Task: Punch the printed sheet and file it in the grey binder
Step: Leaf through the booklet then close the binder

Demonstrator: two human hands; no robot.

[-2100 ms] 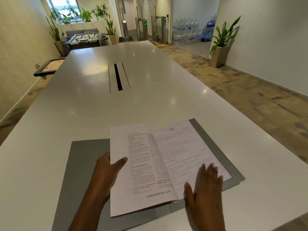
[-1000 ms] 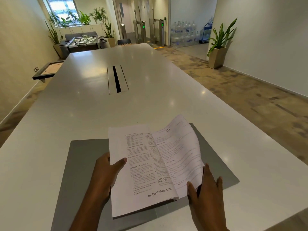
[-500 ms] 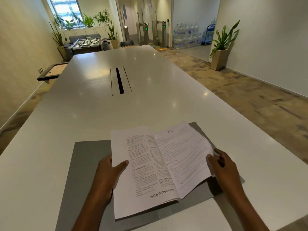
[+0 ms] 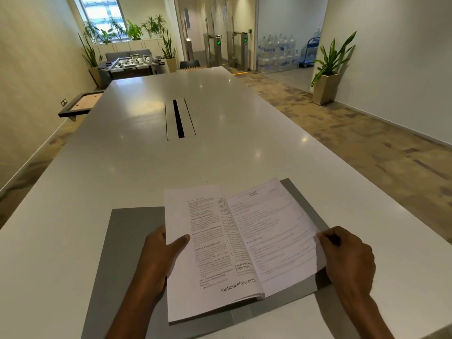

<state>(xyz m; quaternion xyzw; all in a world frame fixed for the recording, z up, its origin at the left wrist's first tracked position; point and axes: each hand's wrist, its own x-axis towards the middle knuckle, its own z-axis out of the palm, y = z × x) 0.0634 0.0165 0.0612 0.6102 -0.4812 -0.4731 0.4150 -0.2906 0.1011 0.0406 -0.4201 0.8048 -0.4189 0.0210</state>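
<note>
Binder (image 4: 127,241) lies open, flat on the bench (image 4: 146,167). My left hand (image 4: 159,255) grips the left pages (image 4: 203,265) over it, thumb on top. Fingers (image 4: 327,238) of my right hand (image 4: 344,250) pinch the printed sheet (image 4: 276,236) by its outer edge, above the binder's right half.

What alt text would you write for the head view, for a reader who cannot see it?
A left hand holds up a stack of printed pages while the right hand pinches the right-hand sheet by its outer edge, over an open grey binder on a long white table. A potted plant and foosball table stand beyond.
</note>
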